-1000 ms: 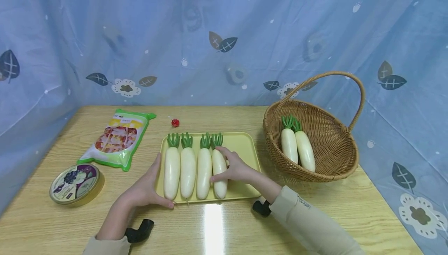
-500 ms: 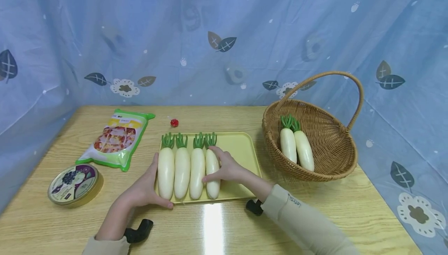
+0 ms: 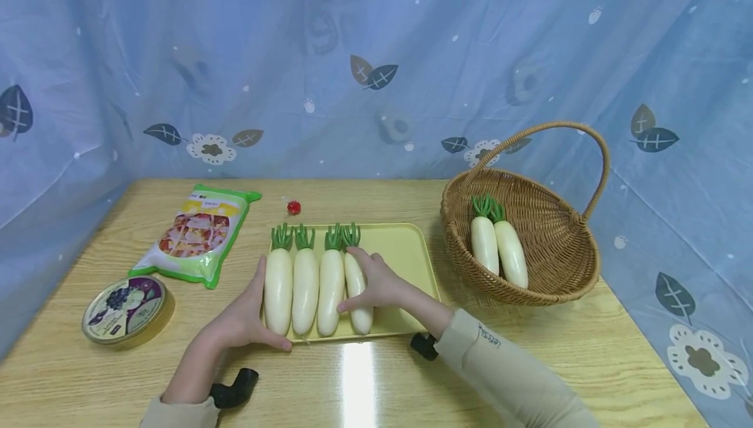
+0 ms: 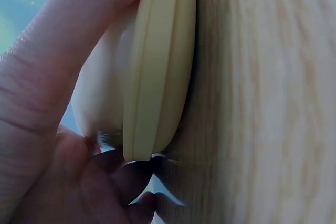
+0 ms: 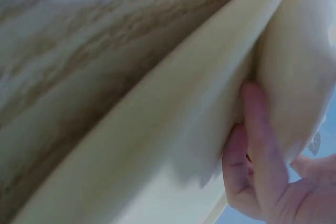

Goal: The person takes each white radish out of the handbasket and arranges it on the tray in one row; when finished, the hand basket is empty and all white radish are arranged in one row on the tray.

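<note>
Several white radishes with green tops lie side by side in a yellow tray (image 3: 406, 258). My right hand (image 3: 376, 284) grips the rightmost radish (image 3: 355, 278), thumb on its left side and fingers on its right. That radish leans a little, its root end to the right; the radish beside it (image 3: 331, 291) is nearly upright in view. My left hand (image 3: 244, 313) spreads along the tray's left rim, beside the leftmost radish (image 3: 278, 291). Its thumb lies straight at the tray's near left corner. In the left wrist view, the tray's side (image 4: 152, 77) stands between thumb and fingers.
A wicker basket (image 3: 553, 245) with a tall handle holds two more radishes (image 3: 484, 245) at the right. Left of the tray lie a green-edged food bag (image 3: 200, 235) and a round tin (image 3: 125, 309). A small red object (image 3: 293, 207) sits behind it.
The row of radishes has slid left in the tray, with my right hand moving left along with it. Most recently the rightmost radish has tilted slightly. My left hand has stayed in place.
</note>
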A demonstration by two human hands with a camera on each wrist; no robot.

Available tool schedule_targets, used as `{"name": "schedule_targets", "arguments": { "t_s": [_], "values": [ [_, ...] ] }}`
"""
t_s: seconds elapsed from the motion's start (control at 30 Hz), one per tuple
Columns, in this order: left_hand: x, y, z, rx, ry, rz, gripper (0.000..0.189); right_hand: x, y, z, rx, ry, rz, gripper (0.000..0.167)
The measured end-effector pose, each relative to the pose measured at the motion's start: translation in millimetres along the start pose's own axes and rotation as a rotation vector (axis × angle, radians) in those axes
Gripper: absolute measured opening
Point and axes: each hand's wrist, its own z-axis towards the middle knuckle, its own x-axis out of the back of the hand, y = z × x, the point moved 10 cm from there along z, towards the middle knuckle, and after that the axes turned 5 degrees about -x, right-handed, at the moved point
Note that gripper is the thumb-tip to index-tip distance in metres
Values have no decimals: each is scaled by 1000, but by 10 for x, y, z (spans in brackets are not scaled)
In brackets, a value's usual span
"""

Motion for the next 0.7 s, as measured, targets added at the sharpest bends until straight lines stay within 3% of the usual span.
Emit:
{"name": "schedule_targets", "arguments": {
  "t_s": [0.43, 0.7],
  "values": [
    [-4, -4, 10, -10, -4, -2, 153, 94, -36, -55, 40, 25, -1, 111],
    [-2, -11, 3, -2, -4, -3, 153, 143, -43, -112, 34, -9, 40, 105]
  ]
}}
